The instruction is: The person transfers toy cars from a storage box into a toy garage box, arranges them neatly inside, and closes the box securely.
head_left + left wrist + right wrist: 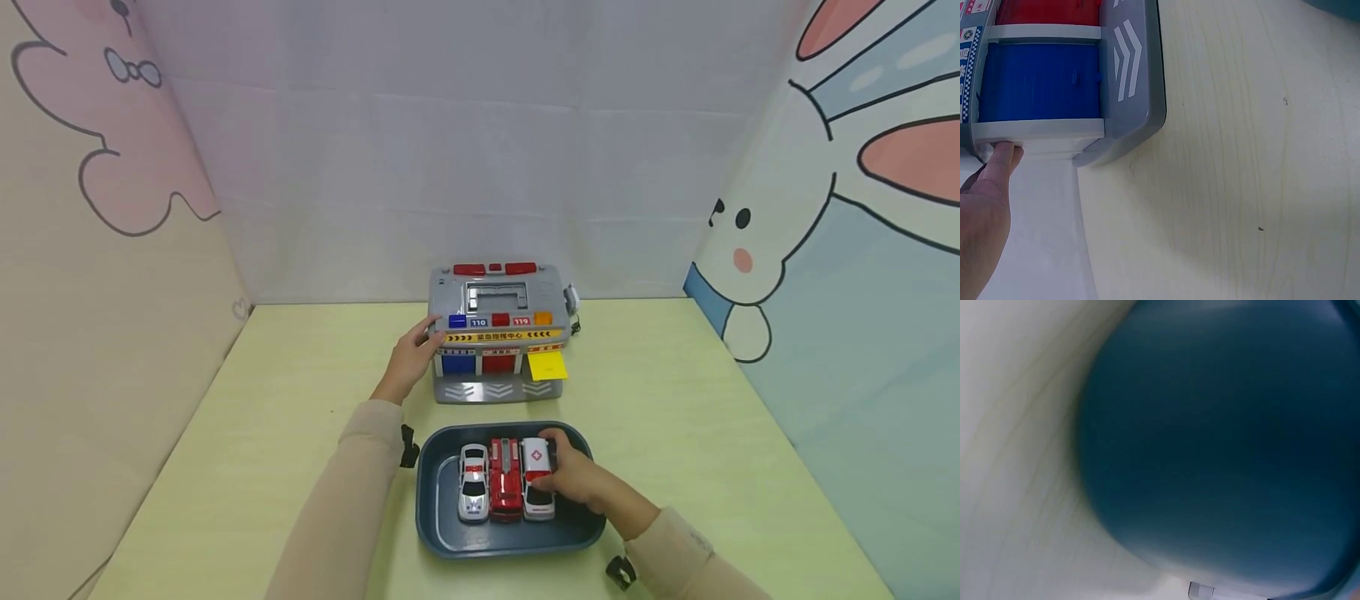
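Observation:
In the head view, a grey toy emergency station [498, 337] stands towards the back of the table. My left hand [408, 360] touches its left side; the left wrist view shows straight fingers [1002, 159] against that side, beside a blue door [1041, 81]. Nearer stands a dark blue tray [442, 546] with three toy vehicles side by side: a white police car [473, 492], a red fire truck [506, 492] and a toy ambulance [537, 454]. My right hand [581, 477] grips the ambulance between thumb and fingers. The tray's outer wall [1222, 450] fills most of the right wrist view.
A yellow flap [548, 366] sticks out at the station's front right, next to a red door [498, 364]. A white part with a dark cord [574, 323] hangs on its right side. Pale cloth walls [495, 150] enclose the light green table [300, 433].

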A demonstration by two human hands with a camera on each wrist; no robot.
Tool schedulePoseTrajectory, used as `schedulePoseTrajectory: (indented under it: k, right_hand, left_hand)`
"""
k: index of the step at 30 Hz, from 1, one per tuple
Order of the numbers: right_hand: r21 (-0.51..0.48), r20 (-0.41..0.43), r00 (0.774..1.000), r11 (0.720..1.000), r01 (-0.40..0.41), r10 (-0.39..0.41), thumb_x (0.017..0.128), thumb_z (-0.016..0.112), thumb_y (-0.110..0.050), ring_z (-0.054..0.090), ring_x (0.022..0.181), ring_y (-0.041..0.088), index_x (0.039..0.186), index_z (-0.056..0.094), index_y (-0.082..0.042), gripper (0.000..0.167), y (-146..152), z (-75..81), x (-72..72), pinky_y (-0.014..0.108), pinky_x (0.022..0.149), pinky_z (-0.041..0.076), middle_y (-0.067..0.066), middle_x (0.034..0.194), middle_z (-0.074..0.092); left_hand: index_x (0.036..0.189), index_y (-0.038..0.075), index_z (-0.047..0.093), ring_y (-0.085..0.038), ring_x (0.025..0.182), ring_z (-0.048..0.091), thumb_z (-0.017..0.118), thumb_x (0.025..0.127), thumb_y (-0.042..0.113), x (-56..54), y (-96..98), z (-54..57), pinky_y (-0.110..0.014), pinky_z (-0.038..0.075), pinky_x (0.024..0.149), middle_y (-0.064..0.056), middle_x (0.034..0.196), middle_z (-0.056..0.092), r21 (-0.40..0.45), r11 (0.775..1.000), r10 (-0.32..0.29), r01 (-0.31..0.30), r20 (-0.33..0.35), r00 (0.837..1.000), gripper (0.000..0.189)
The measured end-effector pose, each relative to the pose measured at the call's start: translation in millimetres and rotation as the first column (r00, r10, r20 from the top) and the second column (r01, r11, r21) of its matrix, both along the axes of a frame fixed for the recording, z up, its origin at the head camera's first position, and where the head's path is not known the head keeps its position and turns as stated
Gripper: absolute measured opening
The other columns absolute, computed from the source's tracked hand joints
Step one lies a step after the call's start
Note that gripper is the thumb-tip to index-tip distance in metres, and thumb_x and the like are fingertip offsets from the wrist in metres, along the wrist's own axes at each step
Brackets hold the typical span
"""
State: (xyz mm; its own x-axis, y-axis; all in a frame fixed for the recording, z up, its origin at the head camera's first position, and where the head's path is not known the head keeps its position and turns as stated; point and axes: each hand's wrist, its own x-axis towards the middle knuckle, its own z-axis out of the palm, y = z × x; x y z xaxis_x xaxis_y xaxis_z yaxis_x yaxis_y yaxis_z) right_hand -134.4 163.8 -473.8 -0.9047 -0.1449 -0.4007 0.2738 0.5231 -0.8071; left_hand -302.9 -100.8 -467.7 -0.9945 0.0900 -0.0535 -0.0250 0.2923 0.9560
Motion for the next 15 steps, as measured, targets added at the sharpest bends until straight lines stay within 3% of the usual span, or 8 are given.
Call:
schedulePoseTrajectory:
  k: [15]
  right_hand:
    - [-0.030,-0.009,1.000,1.000,-0.006,0.005,0.079,0.080,-0.001,0.058,0.081,0.024,0.140,0.035,-0.009,0.077,2.6,4.1,3.4,0.038,0.067,0.056,0.015,0.097,0.055]
  left_hand:
    - [0.148,0.023,0.044,-0.035,0.129,0.046,0.055,0.101,0.036,-1.3,-0.9,-1.1,-0.047,0.041,0.103,-0.020,0.146,0.043,0.002,1.000,-0.008,0.008,-0.007,1.000,0.050]
